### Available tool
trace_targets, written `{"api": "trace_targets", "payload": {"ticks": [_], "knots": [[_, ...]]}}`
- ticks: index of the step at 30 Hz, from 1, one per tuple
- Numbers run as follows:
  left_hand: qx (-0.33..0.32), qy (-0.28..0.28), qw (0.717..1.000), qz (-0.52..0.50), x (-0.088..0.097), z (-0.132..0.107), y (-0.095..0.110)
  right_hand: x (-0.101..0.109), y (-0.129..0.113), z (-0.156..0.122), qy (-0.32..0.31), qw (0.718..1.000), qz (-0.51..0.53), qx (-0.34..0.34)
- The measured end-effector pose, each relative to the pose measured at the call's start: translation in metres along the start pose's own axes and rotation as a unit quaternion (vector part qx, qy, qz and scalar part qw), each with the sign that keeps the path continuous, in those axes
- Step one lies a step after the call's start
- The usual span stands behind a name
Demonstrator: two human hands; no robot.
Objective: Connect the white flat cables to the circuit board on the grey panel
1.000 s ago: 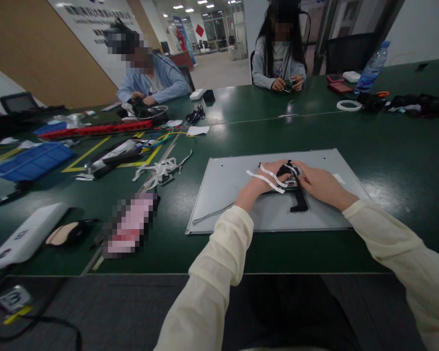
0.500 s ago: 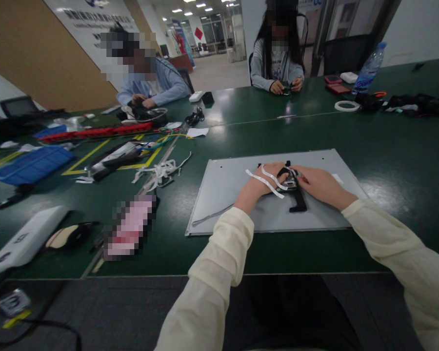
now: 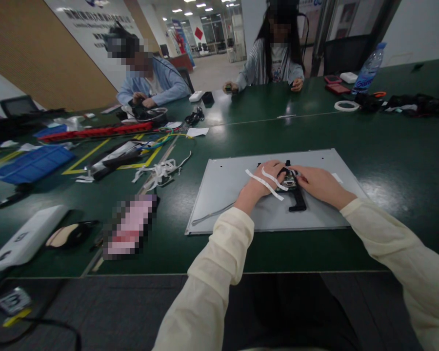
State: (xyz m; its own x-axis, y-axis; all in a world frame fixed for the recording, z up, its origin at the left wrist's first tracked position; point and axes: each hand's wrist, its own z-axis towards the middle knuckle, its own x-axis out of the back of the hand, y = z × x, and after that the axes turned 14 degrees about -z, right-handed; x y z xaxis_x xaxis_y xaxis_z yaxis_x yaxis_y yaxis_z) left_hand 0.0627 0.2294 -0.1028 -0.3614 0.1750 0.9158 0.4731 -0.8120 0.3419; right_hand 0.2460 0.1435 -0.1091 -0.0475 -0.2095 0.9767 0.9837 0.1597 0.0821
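Tangle of white strips [image 3: 161, 174] at the left, on the green table [image 3: 219, 253], well apart from my hands; next, a pale panel [image 3: 219, 190] serves as my work surface, with a thin grey strap [image 3: 212, 214] lying across its near left part and running towards my left wrist.

At the panel's middle, my left hand [image 3: 269, 174] lies palm down over the left side of a black frame [image 3: 297, 202]; two white bands [image 3: 264, 183] cross the back of this hand; the thumb reaches the edge of a small circuit board [image 3: 289, 182], while the other fingers are bent over the far side and partly hidden, so I cannot tell whether they clamp or merely rest.

The circuit board shows within the frame, on the panel and between my two hands; its visible part is bare, without a cover; I judge the work to be partway along, with board and frame together, but whether the board is fastened I cannot tell; what remains is likewise not shown.

To the right, my right hand [image 3: 316, 181] comes in from the side, wrist low and forearm slanting inward; thumb and forefinger meet the right edge of the assembly, their tips close together; whether they pinch anything is too small to tell.
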Motion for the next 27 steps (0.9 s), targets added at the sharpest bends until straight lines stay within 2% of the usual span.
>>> {"api": "trace_targets", "payload": {"ticks": [6,17,21,24,27], "knots": [[-0.004,-0.004,1.0,-0.008,0.003,-0.002,0.003,0.002,-0.001,0.0,0.001,1.0,0.004,0.0],[0.012,-0.046,0.999,-0.007,0.008,-0.001,0.006,0.001,-0.001,0.0,-0.001,1.0,0.005,0.0],[0.025,-0.035,0.999,-0.004,0.008,-0.005,0.011,0.006,-0.002,-0.001,0.001,1.0,0.023,-0.021],[0.027,-0.015,0.999,-0.016,0.007,-0.006,0.012,0.01,-0.002,-0.001,0.025,0.997,0.053,-0.045],[0.02,0.005,0.999,-0.038,0.008,-0.007,0.012,0.013,-0.002,-0.001,0.087,0.988,0.103,-0.072]]}}
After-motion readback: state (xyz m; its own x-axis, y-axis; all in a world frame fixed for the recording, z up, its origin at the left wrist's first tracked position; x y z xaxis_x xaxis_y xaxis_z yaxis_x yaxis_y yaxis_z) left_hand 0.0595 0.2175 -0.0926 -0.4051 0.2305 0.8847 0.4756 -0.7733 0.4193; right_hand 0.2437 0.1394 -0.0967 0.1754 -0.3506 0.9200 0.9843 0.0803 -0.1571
